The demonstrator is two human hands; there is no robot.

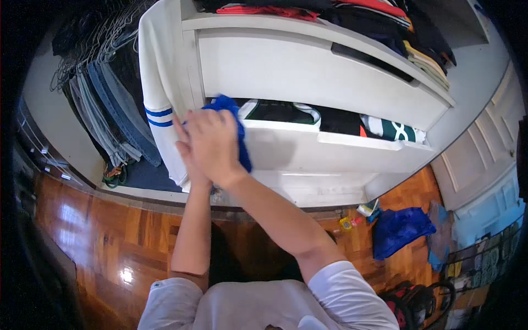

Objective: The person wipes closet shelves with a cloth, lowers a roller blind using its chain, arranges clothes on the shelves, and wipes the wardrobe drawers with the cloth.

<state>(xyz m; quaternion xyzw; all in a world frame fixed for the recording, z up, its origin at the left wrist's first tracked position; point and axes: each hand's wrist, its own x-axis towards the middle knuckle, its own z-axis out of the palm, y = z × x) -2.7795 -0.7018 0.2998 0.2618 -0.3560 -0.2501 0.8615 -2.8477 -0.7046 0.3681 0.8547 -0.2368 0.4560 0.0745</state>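
My right hand (212, 140) lies across my left hand (188, 147), in front of the left end of an open drawer. A blue cloth (241, 137) shows behind and beside my hands, pressed against them; my right hand's fingers are together over it. The fingers of my left hand are partly hidden by the right, and what they grip does not show. Just behind the cloth, the open drawer (341, 144) holds folded dark clothes (283, 112) with white edges and a green and white piece (390, 130).
A white sleeve with blue stripes (159, 93) hangs left of my hands, beside hanging trousers (118, 110). Folded clothes (374, 25) fill the shelf above. On the wooden floor (132, 236) lie a blue bag (401, 228) and small items at right.
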